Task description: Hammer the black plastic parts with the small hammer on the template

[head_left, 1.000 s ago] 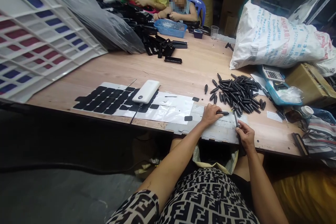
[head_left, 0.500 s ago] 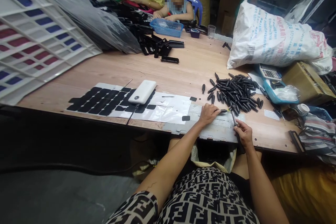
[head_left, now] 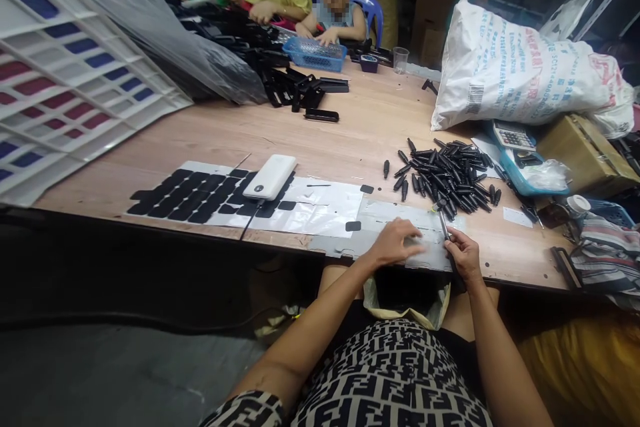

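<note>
My left hand (head_left: 397,241) is over the grey sheet (head_left: 377,215) near the table's front edge. Its fingers are apart and slightly blurred, with nothing visible between them. Closed around a tool with a slim metal shaft and dark lower end (head_left: 444,224) is my right hand (head_left: 465,253); the tool's upper end reaches the near side of a heap of pointed black plastic parts (head_left: 447,173). A small yellow bit shows by that end. What kind of tool it is, I cannot make out.
Left on the table (head_left: 225,123), a white power bank (head_left: 271,177) lies on sheets of black stickers (head_left: 187,193). A white printed sack (head_left: 505,73) and a cardboard box (head_left: 583,155) stand right. Two people sit across, near a blue basket (head_left: 315,57). An open bag (head_left: 407,313) hangs below.
My left hand has drawn back toward the table edge, its fingers opening and letting go of a slim black part. My right hand keeps nearly the same place with the tool.
</note>
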### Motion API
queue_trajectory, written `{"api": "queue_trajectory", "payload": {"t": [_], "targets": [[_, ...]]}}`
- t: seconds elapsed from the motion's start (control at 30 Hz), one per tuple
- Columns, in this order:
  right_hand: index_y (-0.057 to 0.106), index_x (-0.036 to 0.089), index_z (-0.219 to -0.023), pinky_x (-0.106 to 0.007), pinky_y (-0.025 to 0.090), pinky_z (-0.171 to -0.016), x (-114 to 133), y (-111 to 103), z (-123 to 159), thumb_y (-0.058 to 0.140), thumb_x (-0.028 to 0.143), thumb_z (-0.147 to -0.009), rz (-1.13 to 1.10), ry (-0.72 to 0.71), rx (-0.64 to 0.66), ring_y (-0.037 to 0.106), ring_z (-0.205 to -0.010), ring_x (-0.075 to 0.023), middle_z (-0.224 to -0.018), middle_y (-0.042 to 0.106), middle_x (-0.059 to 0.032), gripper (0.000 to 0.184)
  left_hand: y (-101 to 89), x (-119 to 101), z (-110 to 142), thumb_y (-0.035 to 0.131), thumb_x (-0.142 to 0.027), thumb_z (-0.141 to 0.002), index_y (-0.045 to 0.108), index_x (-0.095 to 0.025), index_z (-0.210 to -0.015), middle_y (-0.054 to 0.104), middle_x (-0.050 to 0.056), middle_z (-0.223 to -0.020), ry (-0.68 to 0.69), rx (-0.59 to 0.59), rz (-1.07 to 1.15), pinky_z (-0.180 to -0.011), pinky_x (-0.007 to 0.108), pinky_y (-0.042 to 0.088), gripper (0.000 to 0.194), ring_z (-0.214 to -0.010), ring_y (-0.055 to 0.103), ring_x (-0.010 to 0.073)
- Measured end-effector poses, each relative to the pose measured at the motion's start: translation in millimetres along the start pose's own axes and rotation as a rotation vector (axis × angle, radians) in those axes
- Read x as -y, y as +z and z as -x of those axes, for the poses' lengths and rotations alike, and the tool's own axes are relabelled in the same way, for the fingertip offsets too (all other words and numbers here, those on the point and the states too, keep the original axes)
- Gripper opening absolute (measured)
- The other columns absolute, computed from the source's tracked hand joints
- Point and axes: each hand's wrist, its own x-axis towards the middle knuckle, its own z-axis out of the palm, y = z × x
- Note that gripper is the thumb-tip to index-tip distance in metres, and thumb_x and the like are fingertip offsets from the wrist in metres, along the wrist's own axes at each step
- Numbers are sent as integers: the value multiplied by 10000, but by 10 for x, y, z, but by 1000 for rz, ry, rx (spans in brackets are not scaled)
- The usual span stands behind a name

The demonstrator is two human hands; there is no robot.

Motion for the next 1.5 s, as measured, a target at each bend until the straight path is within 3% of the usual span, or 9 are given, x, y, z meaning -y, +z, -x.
{"api": "queue_trajectory", "payload": {"t": [0.1,0.17,0.33,0.43,0.57,0.73,1.17,1.5], "targets": [[709,137,-1121,-240,450,-486,4,1,3,691,344,-720,-6,7,0,497,-498,-81,-688,513,42,452,-91,65,-378,637,-450,-866,689,-204,-1017,680,46,-877,-354,-291,-86,-730,317,448,293,-858,597,208],[709,134,-1124,-241,449,-481,4,-1,4,693,345,-717,-18,14,5,497,-497,-80,-697,517,38,459,-132,123,-632,628,-502,-859,684,-196,-982,692,67,-926,-532,-401,-173,-725,330,455,335,-906,618,239],[708,136,-1127,-243,459,-477,-10,-7,6,696,355,-713,-36,15,-2,484,-492,-75,-695,516,42,469,-122,266,-938,649,-496,-839,700,-193,-916,709,107,-1010,-682,-354,-315,-789,386,461,317,-997,623,306],[707,136,-1124,-244,464,-481,-14,-8,8,692,350,-712,-43,18,-3,484,-488,-74,-691,514,45,465,-74,319,-843,625,-417,-867,699,-203,-937,696,105,-1032,-639,-334,-338,-818,393,457,237,-1033,600,304],[707,131,-1122,-242,459,-476,-1,-6,13,691,345,-713,-50,20,-7,491,-490,-73,-699,513,42,462,-4,306,-585,642,-352,-862,678,-215,-947,666,81,-1043,-435,-366,-326,-866,383,438,166,-1041,558,273],[706,133,-1135,-247,462,-487,7,1,33,685,349,-728,-13,-5,-6,500,-501,-78,-711,527,34,462,104,258,-447,669,-293,-854,664,-224,-958,670,43,-971,-195,-249,-206,-864,368,418,125,-965,533,236],[708,141,-1166,-235,433,-496,53,5,69,674,348,-767,83,-46,17,494,-515,-82,-722,540,23,451,171,407,-533,687,-252,-849,746,-211,-912,565,41,-915,-189,-341,-71,-887,346,465,96,-943,528,199],[712,150,-1174,-237,437,-499,93,60,63,674,341,-757,144,-79,38,481,-519,-84,-762,574,2,460,165,391,-533,695,-256,-850,733,-227,-927,595,39,-942,-202,-312,-115,-896,376,448,92,-968,538,213]]}}
